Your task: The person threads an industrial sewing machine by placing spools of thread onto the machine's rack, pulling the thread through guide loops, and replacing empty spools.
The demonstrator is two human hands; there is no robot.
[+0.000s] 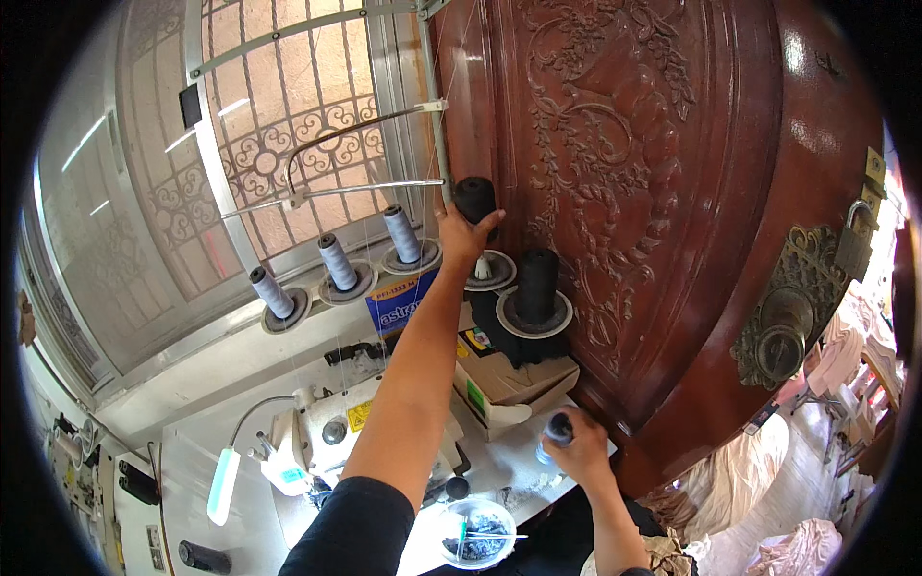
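My left hand (466, 230), arm stretched far forward, grips a black thread cone (474, 198) beside the upright pole of the thread stand. Just below it is a round spool holder (503, 276) with a white peg and no cone on it. Another black thread cone (538, 278) stands upright on the holder to the right. Near the table's right edge, my right hand (584, 451) is closed around a light blue thread cone (545, 455) with a dark top. Three light blue cones, one of them the middle cone (336, 261), sit on holders at the left.
A sewing machine (322, 437) with a lit lamp (224, 487) occupies the table. An open cardboard box (504, 389) stands below the holders. A white bowl (477, 559) of dark scraps is near me. A carved wooden door (615, 173) rises at right, a grilled window (298, 115) behind.
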